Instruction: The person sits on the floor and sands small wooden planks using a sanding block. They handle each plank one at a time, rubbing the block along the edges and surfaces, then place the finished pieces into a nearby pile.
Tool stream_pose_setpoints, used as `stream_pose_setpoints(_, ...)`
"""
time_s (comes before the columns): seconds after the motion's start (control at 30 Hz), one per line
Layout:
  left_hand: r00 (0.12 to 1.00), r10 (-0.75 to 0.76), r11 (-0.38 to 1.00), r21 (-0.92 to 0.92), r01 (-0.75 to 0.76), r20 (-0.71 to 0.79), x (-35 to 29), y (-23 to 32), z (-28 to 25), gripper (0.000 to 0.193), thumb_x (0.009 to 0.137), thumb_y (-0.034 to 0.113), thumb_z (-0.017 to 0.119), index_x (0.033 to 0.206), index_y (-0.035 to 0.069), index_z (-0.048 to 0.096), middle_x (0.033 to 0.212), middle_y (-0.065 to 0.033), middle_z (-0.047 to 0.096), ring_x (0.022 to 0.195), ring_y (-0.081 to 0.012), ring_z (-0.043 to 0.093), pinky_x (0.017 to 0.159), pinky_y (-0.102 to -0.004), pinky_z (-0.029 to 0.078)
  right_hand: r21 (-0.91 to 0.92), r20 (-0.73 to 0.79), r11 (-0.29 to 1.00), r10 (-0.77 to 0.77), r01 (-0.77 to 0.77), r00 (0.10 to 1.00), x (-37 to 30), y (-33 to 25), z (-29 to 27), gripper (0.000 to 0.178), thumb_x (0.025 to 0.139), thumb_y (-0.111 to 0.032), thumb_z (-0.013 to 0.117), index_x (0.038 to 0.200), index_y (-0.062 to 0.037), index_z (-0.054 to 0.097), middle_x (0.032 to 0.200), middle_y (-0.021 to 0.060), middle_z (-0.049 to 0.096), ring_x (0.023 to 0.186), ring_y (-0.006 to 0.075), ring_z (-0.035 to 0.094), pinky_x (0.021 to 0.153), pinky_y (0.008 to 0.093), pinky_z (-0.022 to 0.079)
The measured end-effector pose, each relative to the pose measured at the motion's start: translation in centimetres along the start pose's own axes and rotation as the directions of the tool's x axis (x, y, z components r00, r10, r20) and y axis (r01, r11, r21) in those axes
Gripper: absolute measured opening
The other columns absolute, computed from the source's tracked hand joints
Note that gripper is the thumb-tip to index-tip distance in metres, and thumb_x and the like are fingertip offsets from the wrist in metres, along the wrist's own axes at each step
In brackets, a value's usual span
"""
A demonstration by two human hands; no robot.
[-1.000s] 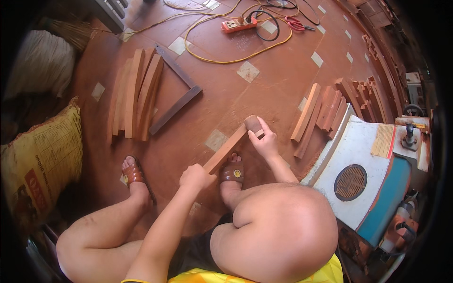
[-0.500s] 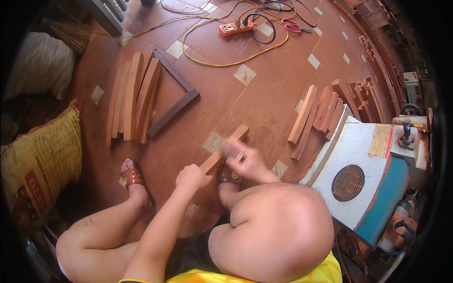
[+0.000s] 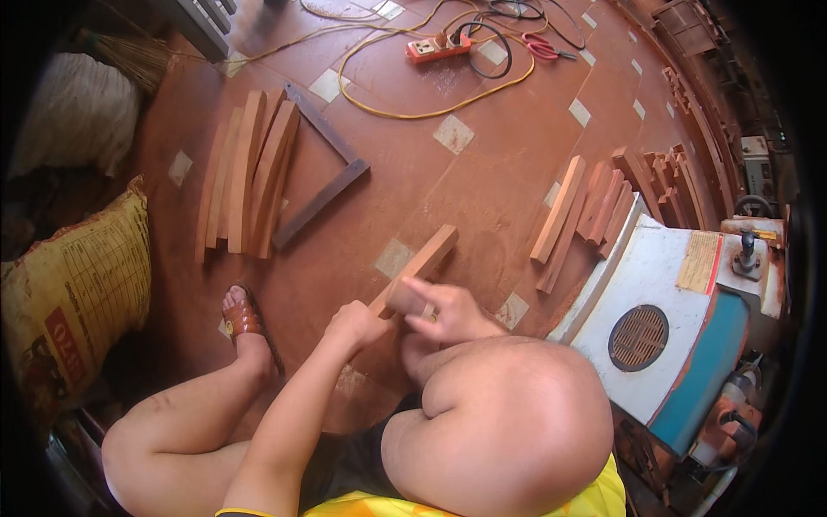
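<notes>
A strip of reddish wood (image 3: 426, 258) slants in front of me, its far end pointing up and to the right. My left hand (image 3: 357, 324) is closed around its near end. Against the strip's side, just beyond that grip, my right hand (image 3: 450, 312) presses a small brownish folded piece, which looks like sandpaper (image 3: 405, 298). The right fingers are bent over it and partly hide it. Below the strip is my right foot, mostly covered by the hand.
Several curved wood strips (image 3: 244, 172) lie at left beside a dark angled frame (image 3: 323, 202). More strips (image 3: 558, 211) lie right, next to a white and teal machine (image 3: 668, 302). An orange power strip (image 3: 438, 48), cables and red-handled scissors (image 3: 541, 46) are far off. A yellow sack (image 3: 86, 284) stands left.
My right hand has slid down along the strip with the sandpaper, toward my left hand. The left hand keeps its grip. The whole view has shifted slightly.
</notes>
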State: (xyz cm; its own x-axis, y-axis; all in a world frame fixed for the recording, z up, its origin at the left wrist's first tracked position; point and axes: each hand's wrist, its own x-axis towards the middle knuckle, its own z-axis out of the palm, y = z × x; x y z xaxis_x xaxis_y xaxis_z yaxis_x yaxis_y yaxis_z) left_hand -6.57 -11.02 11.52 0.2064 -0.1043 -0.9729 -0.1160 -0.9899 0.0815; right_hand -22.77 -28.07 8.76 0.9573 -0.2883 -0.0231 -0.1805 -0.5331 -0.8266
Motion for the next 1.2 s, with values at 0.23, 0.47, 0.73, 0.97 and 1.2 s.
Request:
stream_pose_setpoints(0.23, 1.000, 0.003, 0.999, 0.032, -0.002, -0.018, -0.3, 0.6, -0.1, 0.071, 0.082, 0.052, 0.081, 0.130, -0.001, 0.075, 0.127, -0.0220, 0.077, 0.117, -0.0360, 0.076, 0.098, -0.0457, 0.062, -0.091, -0.239, 0.982, 0.141, -0.167, 0.961, 1.9, 3.9, -0.2, 0.067, 0.086, -0.031, 0.083, 0.148, -0.0121, 0.064, 0.109, 0.0213, 0.079, 0.097, 0.0366, 0.079, 0.085, 0.0449, 0.064)
stream_pose_setpoints(0.47, 1.000, 0.003, 1.000, -0.007, -0.004, -0.014, 0.2, 0.3, 0.8, 0.072, 0.081, 0.052, 0.082, 0.130, -0.002, 0.075, 0.127, -0.0226, 0.077, 0.116, -0.0361, 0.076, 0.098, -0.0455, 0.062, -0.123, -0.274, 0.948, 0.250, -0.292, 0.929, 2.2, 5.3, -1.8, 0.063, 0.087, -0.035, 0.081, 0.144, -0.0107, 0.067, 0.109, 0.0218, 0.079, 0.097, 0.0360, 0.079, 0.085, 0.0444, 0.064)
stream_pose_setpoints(0.73, 0.999, 0.013, 0.998, -0.055, -0.015, -0.036, 0.6, -0.8, 1.1, 0.073, 0.079, 0.049, 0.082, 0.130, -0.002, 0.075, 0.127, -0.0244, 0.076, 0.116, -0.0367, 0.076, 0.097, -0.0457, 0.062, 0.060, 0.021, 0.998, -0.007, 0.005, 1.000, 0.3, -0.1, 0.5, 0.060, 0.087, -0.033, 0.081, 0.142, -0.0136, 0.068, 0.113, 0.0223, 0.078, 0.101, 0.0368, 0.079, 0.086, 0.0442, 0.065)
stream_pose_setpoints(0.97, 0.998, 0.026, 0.999, -0.044, -0.024, 0.051, 0.7, 0.2, 0.1, 0.067, 0.082, 0.050, 0.081, 0.122, -0.005, 0.077, 0.102, -0.0224, 0.080, 0.092, -0.0333, 0.080, 0.083, -0.0436, 0.064, 0.005, -0.180, 0.961, 0.273, -0.276, 0.945, 2.4, 3.8, -1.0, 0.066, 0.087, -0.033, 0.081, 0.147, -0.0095, 0.064, 0.115, 0.0230, 0.078, 0.102, 0.0375, 0.078, 0.090, 0.0443, 0.065)
stream_pose_setpoints(1.2, 0.965, 0.141, 0.950, -0.303, -0.069, 0.221, 5.7, -3.1, 2.2, 0.054, 0.083, 0.048, 0.082, 0.092, -0.005, 0.074, 0.081, -0.0164, 0.073, 0.071, -0.0283, 0.074, 0.063, -0.0459, 0.058, -0.019, -0.212, 0.956, 0.282, -0.293, 0.936, 2.5, 4.1, -1.1, 0.063, 0.088, -0.025, 0.082, 0.146, -0.0067, 0.065, 0.117, 0.0220, 0.079, 0.105, 0.0355, 0.079, 0.089, 0.0425, 0.064)
